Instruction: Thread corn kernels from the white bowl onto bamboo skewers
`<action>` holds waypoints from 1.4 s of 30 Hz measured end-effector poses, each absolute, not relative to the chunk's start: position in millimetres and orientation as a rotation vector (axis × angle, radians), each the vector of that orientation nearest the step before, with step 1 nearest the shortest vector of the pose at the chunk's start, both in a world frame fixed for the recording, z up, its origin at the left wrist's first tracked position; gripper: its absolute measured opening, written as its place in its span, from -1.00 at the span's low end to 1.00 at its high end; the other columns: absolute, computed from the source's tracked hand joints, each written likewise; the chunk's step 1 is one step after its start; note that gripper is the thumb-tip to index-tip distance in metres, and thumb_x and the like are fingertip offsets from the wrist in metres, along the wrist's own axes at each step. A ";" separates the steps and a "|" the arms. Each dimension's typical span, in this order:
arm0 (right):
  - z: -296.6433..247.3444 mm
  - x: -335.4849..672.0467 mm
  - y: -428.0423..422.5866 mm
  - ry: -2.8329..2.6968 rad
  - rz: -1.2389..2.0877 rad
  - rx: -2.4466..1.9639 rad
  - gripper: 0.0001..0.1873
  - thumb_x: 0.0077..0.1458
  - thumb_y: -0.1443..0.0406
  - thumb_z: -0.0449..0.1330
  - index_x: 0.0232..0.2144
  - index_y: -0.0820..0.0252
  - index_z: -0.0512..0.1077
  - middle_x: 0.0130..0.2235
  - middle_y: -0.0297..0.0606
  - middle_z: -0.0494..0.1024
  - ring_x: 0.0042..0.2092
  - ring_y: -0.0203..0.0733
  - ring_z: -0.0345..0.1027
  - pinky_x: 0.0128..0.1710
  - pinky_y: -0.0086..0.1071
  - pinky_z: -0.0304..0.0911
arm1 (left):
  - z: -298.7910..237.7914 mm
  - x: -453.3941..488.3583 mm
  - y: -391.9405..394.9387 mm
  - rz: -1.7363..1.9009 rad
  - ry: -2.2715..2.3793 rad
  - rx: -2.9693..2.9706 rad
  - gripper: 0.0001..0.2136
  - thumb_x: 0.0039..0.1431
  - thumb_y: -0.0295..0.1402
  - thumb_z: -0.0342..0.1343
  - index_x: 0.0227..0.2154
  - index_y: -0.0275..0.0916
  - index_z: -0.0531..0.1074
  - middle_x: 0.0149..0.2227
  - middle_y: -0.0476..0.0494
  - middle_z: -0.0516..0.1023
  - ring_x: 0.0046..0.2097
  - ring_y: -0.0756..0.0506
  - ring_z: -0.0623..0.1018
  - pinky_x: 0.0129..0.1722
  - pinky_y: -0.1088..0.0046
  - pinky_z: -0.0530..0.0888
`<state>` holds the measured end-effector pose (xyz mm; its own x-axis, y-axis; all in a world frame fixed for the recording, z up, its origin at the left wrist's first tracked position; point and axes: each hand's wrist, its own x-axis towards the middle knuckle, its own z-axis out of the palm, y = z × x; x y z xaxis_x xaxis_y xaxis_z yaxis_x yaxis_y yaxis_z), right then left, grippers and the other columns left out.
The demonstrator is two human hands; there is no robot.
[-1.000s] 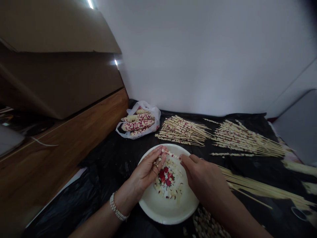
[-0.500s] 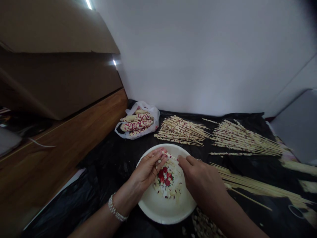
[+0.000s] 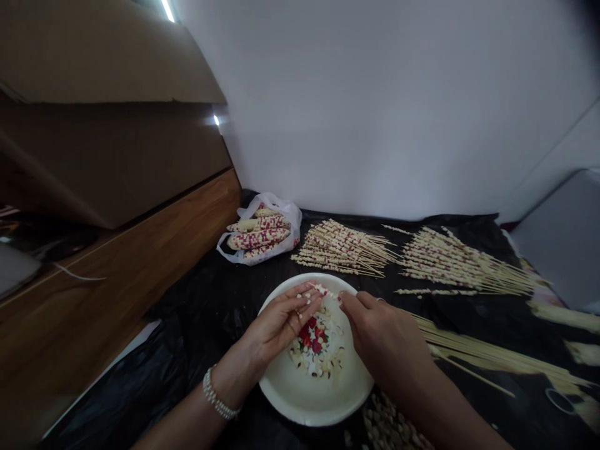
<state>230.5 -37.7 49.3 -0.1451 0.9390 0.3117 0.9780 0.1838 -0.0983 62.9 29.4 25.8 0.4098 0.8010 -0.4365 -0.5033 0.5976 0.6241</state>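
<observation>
Over a white bowl (image 3: 307,406), my right hand (image 3: 384,334) pinches a thin skewer (image 3: 327,291) strung with white and dark red corn kernels. The skewer's far end points left, to the fingertips of my left hand (image 3: 274,325). That hand is cupped palm up, with a few loose corn kernels (image 3: 300,297) lying on its fingers. More loose kernels (image 3: 323,364) are scattered on the bowl's floor, around a printed red flower. My right hand's grip hides the rest of the skewer.
Behind the bowl stands a plastic bag (image 3: 294,219) of corn cobs (image 3: 259,239). Filled skewers lie in a middle pile (image 3: 344,244) and a right pile (image 3: 450,259). Bare skewers (image 3: 487,350) lie at right, and loose kernels (image 3: 391,425) by the bowl. A cardboard box (image 3: 112,156) stands left.
My left fingers have opened out a little from the skewer's tip, showing the kernels on them. My right hand and the skewer have shifted slightly to the right.
</observation>
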 end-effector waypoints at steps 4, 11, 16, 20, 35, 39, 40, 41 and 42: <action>48.5 229.4 -38.4 -2.172 -0.172 -1.823 -0.79 0.01 0.48 0.08 -0.34 0.14 0.42 -0.43 -0.33 0.46 -0.48 -0.17 0.37 -0.57 -0.35 -0.20 | 24.6 62.6 29.8 0.891 0.827 0.469 -0.77 0.04 -0.70 0.11 -0.30 -0.29 0.51 -0.25 -0.13 0.61 -0.13 -0.01 0.57 -0.01 0.54 0.43; 51.3 225.6 -40.2 -2.192 -0.141 -1.868 -0.78 0.02 0.46 0.10 -0.29 0.12 0.44 -0.41 -0.34 0.48 -0.47 -0.20 0.37 -0.57 -0.35 -0.23 | 30.6 60.3 30.4 0.918 0.874 0.464 -0.80 0.07 -0.63 0.15 -0.24 -0.31 0.50 -0.18 -0.12 0.59 -0.19 0.03 0.58 -0.05 0.57 0.45; 49.7 225.4 -39.7 -2.202 -0.140 -1.855 -0.74 0.01 0.48 0.10 -0.25 0.14 0.44 -0.40 -0.33 0.48 -0.47 -0.21 0.38 -0.57 -0.35 -0.23 | 29.3 60.1 29.5 0.912 0.896 0.471 -0.82 0.05 -0.59 0.19 -0.26 -0.29 0.51 -0.26 -0.07 0.61 -0.24 0.04 0.58 -0.09 0.58 0.47; 45.4 226.1 -38.9 -2.172 -0.197 -1.827 -0.78 -0.02 0.47 0.12 -0.30 0.15 0.45 -0.43 -0.34 0.47 -0.49 -0.20 0.37 -0.57 -0.35 -0.24 | 28.6 60.5 29.5 0.924 0.883 0.474 -0.83 0.06 -0.58 0.19 -0.26 -0.30 0.52 -0.27 -0.08 0.62 -0.26 0.04 0.58 -0.09 0.54 0.48; 44.1 224.7 -41.7 -2.129 -0.351 -1.769 -0.70 -0.08 0.50 0.13 -0.26 0.16 0.47 -0.46 -0.34 0.47 -0.53 -0.20 0.36 -0.59 -0.36 -0.22 | 24.6 60.0 31.1 0.965 0.899 0.371 -0.82 0.01 -0.60 0.22 -0.29 -0.30 0.53 -0.28 -0.10 0.63 -0.17 0.01 0.58 -0.05 0.56 0.44; 46.1 223.4 -42.9 -2.130 -0.360 -1.791 -0.70 -0.08 0.49 0.13 -0.27 0.15 0.47 -0.46 -0.34 0.48 -0.52 -0.22 0.36 -0.59 -0.36 -0.20 | 22.1 60.1 31.4 0.977 0.900 0.378 -0.82 0.00 -0.62 0.21 -0.32 -0.29 0.54 -0.27 -0.09 0.63 -0.14 0.00 0.58 -0.04 0.57 0.44; 47.0 223.1 -43.3 -2.134 -0.360 -1.804 -0.70 -0.08 0.50 0.13 -0.27 0.14 0.47 -0.46 -0.35 0.48 -0.51 -0.22 0.36 -0.59 -0.36 -0.19 | 21.4 60.0 31.6 0.978 0.901 0.381 -0.83 0.00 -0.63 0.21 -0.33 -0.29 0.54 -0.27 -0.10 0.63 -0.13 0.00 0.57 -0.04 0.56 0.44; 48.0 222.7 -43.7 -2.141 -0.361 -1.819 -0.70 -0.07 0.50 0.13 -0.26 0.14 0.47 -0.45 -0.35 0.48 -0.51 -0.22 0.37 -0.59 -0.36 -0.19 | 20.8 59.9 31.9 0.981 0.903 0.382 -0.83 0.00 -0.63 0.21 -0.33 -0.29 0.54 -0.26 -0.10 0.63 -0.12 -0.01 0.57 -0.04 0.56 0.44; 49.0 222.2 -44.1 -2.151 -0.363 -1.831 -0.69 -0.06 0.50 0.12 -0.25 0.14 0.47 -0.45 -0.34 0.48 -0.51 -0.21 0.37 -0.59 -0.36 -0.18 | 20.4 59.9 32.2 0.987 0.905 0.381 -0.83 0.00 -0.63 0.21 -0.34 -0.30 0.54 -0.26 -0.11 0.63 -0.11 -0.01 0.57 -0.04 0.57 0.44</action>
